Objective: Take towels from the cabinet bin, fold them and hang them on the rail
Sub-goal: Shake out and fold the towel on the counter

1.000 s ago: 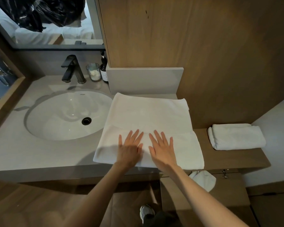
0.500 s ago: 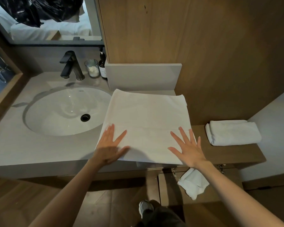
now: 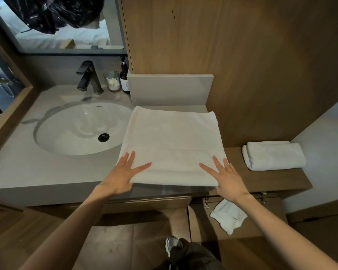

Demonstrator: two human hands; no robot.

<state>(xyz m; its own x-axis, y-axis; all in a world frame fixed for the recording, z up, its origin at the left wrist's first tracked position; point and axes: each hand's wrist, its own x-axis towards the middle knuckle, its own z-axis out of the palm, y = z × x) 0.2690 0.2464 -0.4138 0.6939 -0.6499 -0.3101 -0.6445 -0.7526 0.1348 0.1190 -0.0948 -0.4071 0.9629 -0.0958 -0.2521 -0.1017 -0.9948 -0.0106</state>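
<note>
A white towel point(image 3: 172, 141) lies flat on the grey counter point(image 3: 47, 172), folded once with its near layer doubled over. My left hand point(image 3: 123, 172) rests flat on the towel's near left corner, fingers straight and spread. At the near right corner my right hand point(image 3: 225, 176) lies flat the same way. A second white towel point(image 3: 273, 157), folded small, sits on the wooden shelf point(image 3: 261, 180) to the right. Another white towel point(image 3: 227, 216) hangs crumpled out of the open cabinet point(image 3: 238, 230) below the shelf. No rail is in view.
A white basin point(image 3: 82, 127) with a black drain is set into the counter to the left, with a black tap point(image 3: 88, 76), a glass point(image 3: 112, 80) and a dark bottle point(image 3: 124, 78) behind it. Wood panelling rises behind the towel. My shoe point(image 3: 172, 246) stands on the wooden floor.
My hands slid apart from the middle of the towel's near edge out to its two near corners, smoothing it flat. The towel itself stayed in place.
</note>
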